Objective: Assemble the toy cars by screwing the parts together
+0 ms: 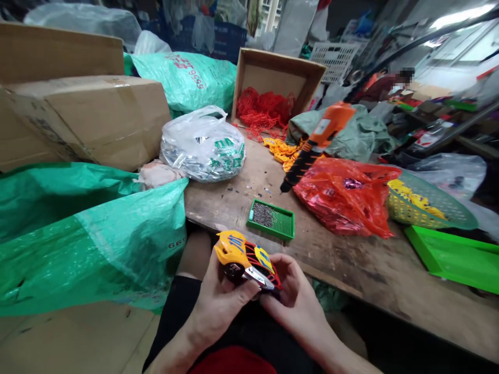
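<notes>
A toy car (234,246) with a yellow body, red lattice frame, silver side piece and black wheel is held above my lap, before the table's front edge. My left hand (220,298) grips its left end, thumb along the lower side. My right hand (294,291) closes around the other end, with the fingertips partly hidden behind the car. Just beyond the car, a green tray (284,223) of small dark screws rests on the table. An orange and black electric screwdriver (317,143) hangs tip down over the table.
Left of my legs, a green woven sack (128,234) gapes open. On the wooden table (249,171) are a white plastic bag (202,145), a red plastic bag (343,195) and a box (280,67) of red lattice parts. A green basket (448,221) holds yellow parts at right.
</notes>
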Motion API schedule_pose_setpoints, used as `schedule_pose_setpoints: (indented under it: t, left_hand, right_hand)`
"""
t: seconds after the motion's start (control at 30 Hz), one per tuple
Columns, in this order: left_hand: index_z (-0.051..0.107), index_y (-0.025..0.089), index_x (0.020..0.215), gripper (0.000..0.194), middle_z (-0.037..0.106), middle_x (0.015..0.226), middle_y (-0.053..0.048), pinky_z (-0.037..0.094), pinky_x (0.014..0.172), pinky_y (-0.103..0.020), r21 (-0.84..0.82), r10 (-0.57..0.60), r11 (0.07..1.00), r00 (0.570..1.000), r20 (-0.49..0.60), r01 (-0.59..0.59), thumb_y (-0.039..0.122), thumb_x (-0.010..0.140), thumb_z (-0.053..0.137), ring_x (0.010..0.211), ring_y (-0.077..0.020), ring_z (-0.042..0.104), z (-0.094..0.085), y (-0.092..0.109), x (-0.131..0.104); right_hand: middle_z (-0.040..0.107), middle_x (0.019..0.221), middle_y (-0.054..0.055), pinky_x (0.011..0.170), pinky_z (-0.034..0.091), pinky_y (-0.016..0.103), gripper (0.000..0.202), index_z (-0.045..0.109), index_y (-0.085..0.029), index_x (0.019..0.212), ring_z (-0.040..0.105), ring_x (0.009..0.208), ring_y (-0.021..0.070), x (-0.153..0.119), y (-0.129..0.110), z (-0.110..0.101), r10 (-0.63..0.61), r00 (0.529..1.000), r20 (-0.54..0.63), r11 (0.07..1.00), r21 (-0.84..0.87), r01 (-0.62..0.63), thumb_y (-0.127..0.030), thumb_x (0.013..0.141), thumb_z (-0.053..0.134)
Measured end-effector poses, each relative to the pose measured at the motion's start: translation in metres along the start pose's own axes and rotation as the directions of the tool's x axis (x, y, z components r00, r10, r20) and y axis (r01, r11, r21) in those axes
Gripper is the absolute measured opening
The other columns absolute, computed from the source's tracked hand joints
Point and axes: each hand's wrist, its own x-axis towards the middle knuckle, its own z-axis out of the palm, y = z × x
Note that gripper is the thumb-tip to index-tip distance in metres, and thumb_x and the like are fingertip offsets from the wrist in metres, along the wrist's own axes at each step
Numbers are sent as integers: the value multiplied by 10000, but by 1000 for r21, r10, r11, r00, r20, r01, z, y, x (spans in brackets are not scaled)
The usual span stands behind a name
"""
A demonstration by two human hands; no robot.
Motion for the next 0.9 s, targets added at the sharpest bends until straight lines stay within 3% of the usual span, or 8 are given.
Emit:
schedule_pose_setpoints:
  t: [0.17, 0.23, 0.33, 0.47, 0.6, 0.67, 0.8, 0.9]
  left_hand:
    - [643, 231, 1248, 590, 779, 1225, -75, 603, 977, -306, 11, -40, 999, 997, 70, 39, 343, 743, 926, 1166, -269, 732, -5, 8, -4]
    - [616, 227, 1302, 642, 771, 1255, -90, 596, 991, -311, 27, -52, 998, 996, 67, 51, 382, 755, 914, 1186, -277, 723, -8, 8, -5]
    - [545, 217, 1396, 720, 729, 1354, -122, 570, 1040, -319, 81, -54, 996, 997, 51, 49, 461, 798, 864, 1257, -285, 686, -10, 5, -6]
    - [513, 175, 1379, 703, 711, 1376, -162, 568, 1043, -329, 127, -65, 990, 998, 12, 63, 481, 831, 829, 1263, -295, 683, -9, 4, -7]
    - [496, 170, 1405, 661, 698, 1398, -160, 554, 1062, -334, 116, -55, 992, 999, 0, 54, 447, 880, 787, 1278, -278, 673, -7, 7, -6]
    - [497, 183, 1425, 680, 690, 1415, -146, 533, 1088, -339, 108, -54, 993, 998, 14, 52, 431, 870, 801, 1302, -273, 655, -8, 7, -6]
    - [478, 211, 1450, 788, 708, 1382, -136, 526, 1080, -361, 83, -97, 992, 995, -10, 97, 419, 799, 870, 1284, -283, 660, -17, 3, -8]
    - [475, 217, 1431, 782, 749, 1278, -136, 539, 1025, -386, 35, -136, 990, 991, -7, 136, 449, 796, 868, 1221, -295, 688, -24, -3, -14]
  right_hand:
    - [574, 1470, 123, 1196, 430, 514, 792, 472, -295, 1420, 556, 1379, 332, 0, -10, -11, -2, 990, 140, 963, -268, 40, -340, 738, 872]
    - [581, 1480, 118, 1195, 432, 512, 770, 487, -292, 1441, 572, 1368, 328, 3, -18, -12, 21, 982, 188, 955, -294, 36, -351, 765, 852]
    - [652, 1411, 124, 1087, 534, 504, 678, 571, -267, 1397, 669, 1239, 331, 8, -28, -9, 75, 975, 210, 948, -319, -4, -394, 787, 839]
    - [724, 1326, 106, 1029, 568, 488, 628, 645, -258, 1352, 710, 1168, 320, 15, -30, -7, 153, 961, 231, 955, -284, -84, -446, 787, 846]
    - [804, 1093, 130, 856, 624, 461, 571, 759, -176, 1167, 766, 950, 321, 27, -28, -13, 305, 947, 100, 946, -145, -290, -584, 771, 806]
    - [808, 1064, 145, 834, 620, 443, 586, 780, -146, 1131, 767, 931, 321, 33, -27, -18, 346, 935, 73, 937, -75, -341, -628, 798, 759]
    - [780, 1211, 119, 881, 607, 413, 597, 752, -202, 1247, 733, 1082, 327, 40, -28, -26, 256, 966, 47, 948, -208, -241, -606, 808, 778]
    - [767, 1243, 109, 760, 632, 395, 625, 712, -258, 1301, 745, 1035, 327, 50, -33, -23, 113, 993, -38, 944, -307, -119, -667, 828, 723]
